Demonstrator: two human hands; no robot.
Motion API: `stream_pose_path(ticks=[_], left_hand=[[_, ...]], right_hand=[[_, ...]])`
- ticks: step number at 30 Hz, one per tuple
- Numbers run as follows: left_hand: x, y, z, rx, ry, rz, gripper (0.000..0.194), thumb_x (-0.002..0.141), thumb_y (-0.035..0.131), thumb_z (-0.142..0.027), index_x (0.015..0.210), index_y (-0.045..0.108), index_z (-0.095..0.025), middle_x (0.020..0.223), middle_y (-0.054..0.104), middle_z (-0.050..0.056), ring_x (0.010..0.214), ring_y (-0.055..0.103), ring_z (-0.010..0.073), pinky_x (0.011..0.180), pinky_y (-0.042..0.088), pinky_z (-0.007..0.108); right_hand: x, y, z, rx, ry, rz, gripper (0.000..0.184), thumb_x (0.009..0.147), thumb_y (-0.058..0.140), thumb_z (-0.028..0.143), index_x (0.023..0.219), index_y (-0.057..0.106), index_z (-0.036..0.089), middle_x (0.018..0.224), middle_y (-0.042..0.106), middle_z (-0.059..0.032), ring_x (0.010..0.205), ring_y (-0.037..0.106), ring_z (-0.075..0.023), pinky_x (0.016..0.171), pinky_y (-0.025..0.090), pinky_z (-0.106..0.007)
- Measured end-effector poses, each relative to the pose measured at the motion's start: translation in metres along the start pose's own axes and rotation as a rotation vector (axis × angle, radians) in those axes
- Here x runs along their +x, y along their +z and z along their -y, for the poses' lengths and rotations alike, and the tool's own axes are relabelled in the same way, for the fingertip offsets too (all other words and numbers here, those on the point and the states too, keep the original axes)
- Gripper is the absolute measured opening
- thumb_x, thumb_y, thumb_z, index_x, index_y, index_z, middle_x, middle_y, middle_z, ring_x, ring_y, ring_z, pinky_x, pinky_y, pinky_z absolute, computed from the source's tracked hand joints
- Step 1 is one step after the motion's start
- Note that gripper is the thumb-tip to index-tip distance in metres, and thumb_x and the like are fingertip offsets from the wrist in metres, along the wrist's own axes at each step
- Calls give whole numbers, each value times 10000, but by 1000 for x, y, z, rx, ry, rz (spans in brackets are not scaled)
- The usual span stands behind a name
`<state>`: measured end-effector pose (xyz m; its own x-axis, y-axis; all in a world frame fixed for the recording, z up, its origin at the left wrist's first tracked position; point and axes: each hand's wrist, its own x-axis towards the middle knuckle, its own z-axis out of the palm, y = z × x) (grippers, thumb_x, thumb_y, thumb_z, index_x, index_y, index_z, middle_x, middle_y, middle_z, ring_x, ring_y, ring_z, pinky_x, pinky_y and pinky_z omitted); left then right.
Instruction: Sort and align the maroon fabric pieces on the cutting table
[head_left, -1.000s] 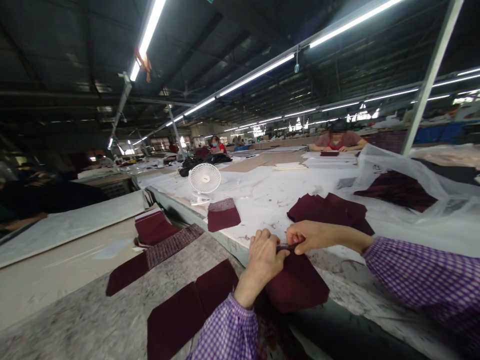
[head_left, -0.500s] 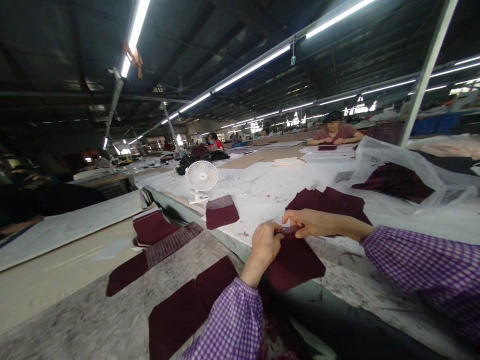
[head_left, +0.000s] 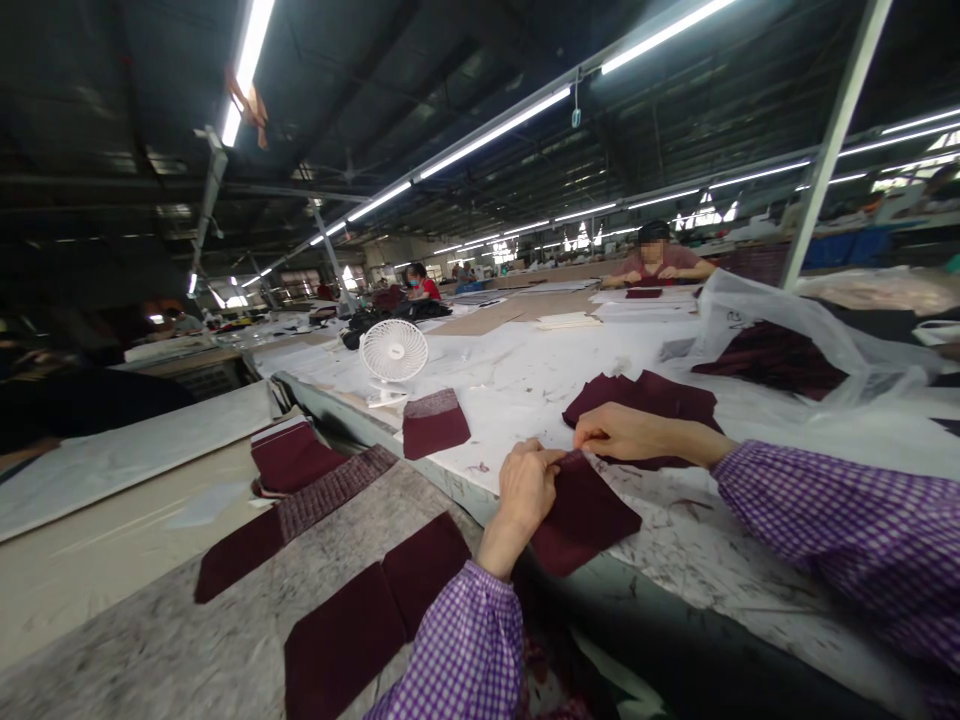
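Note:
A dark maroon fabric piece (head_left: 585,515) lies at the near edge of the white table, its lower part hanging toward the edge. My left hand (head_left: 527,490) is closed on its upper left edge, fingers pressed on the cloth. At the upper right of that edge, my right hand (head_left: 611,432) pinches the fabric between thumb and fingers. Just behind my right hand is a maroon fabric pile (head_left: 652,398) with uneven edges. To the left lies a separate maroon piece with a greyish band (head_left: 435,425).
A small white fan (head_left: 394,352) stands on the white table (head_left: 517,365). More maroon pieces (head_left: 345,640) lie on the grey surface at left, near a small stack (head_left: 296,458). A clear plastic bag (head_left: 885,340) holds dark cloth at right. A co-worker (head_left: 656,260) sits across the table.
The speckled strip at the fabric's top edge, visible before between my hands, no longer shows. My right hand's fingers have drawn together into a pinch. The whole view has shifted slightly.

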<state>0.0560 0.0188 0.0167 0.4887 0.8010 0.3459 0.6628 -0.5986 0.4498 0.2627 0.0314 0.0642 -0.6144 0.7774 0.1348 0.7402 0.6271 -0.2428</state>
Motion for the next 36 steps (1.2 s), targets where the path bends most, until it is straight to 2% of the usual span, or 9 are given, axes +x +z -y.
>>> stream_pose_path(ticks=[6,9,13,19,23,26,29,32,36], left_hand=[[0,1,1,-7,0,-8,343,856,519,-133,1115,692,-276,926,619,43,979,563,206,872,448,296],[0,0,1,-19,-5,-12,335,854,528,-135,1112,694,-270,921,619,40,973,566,202,884,448,295],[2,2,6,-92,6,-27,272,884,520,-206,1071,713,-247,904,628,38,935,577,190,873,462,289],[4,8,11,-93,0,-56,357,850,477,-69,1002,739,-257,884,619,36,906,562,170,849,470,273],[2,6,9,-5,38,-34,397,858,428,-62,988,746,-262,866,595,51,914,537,190,859,463,297],[0,4,8,42,80,-15,409,863,407,-70,998,746,-255,875,585,62,920,528,201,884,452,313],[0,5,8,57,95,-11,418,857,402,-69,1018,740,-254,902,585,67,927,524,206,891,449,319],[2,7,8,77,86,-13,426,858,395,-69,1030,736,-258,906,583,68,926,520,206,891,452,323],[1,5,8,75,75,-13,405,874,410,-87,1040,729,-271,912,594,59,929,531,200,885,460,313]], right_hand=[[-1,2,0,-5,7,-9,158,763,499,167,773,656,151,704,641,-26,599,536,-134,567,368,-236],[-1,6,0,-52,0,-15,141,777,497,164,746,634,157,699,625,-26,606,525,-138,589,362,-246],[-3,11,0,-179,-74,-64,163,844,480,188,756,616,167,753,605,-38,673,530,-154,640,361,-265],[-7,12,7,-379,-213,-78,269,953,390,223,855,633,162,819,589,-51,749,538,-164,663,392,-279],[-11,20,8,-559,-300,-68,262,908,390,91,841,635,155,861,607,-71,794,535,-183,720,430,-315],[-19,28,3,-617,-323,-113,272,848,430,18,944,649,146,944,628,-93,878,551,-205,801,444,-355],[-27,29,0,-590,-259,-157,320,842,437,27,1039,652,159,968,645,-94,911,571,-224,831,451,-387],[-26,28,5,-413,-158,-229,357,867,384,51,1083,645,165,1052,644,-103,939,589,-216,840,469,-369],[-17,32,17,-164,-138,-169,334,905,357,116,1031,666,137,1036,659,-118,914,614,-208,825,490,-336]])
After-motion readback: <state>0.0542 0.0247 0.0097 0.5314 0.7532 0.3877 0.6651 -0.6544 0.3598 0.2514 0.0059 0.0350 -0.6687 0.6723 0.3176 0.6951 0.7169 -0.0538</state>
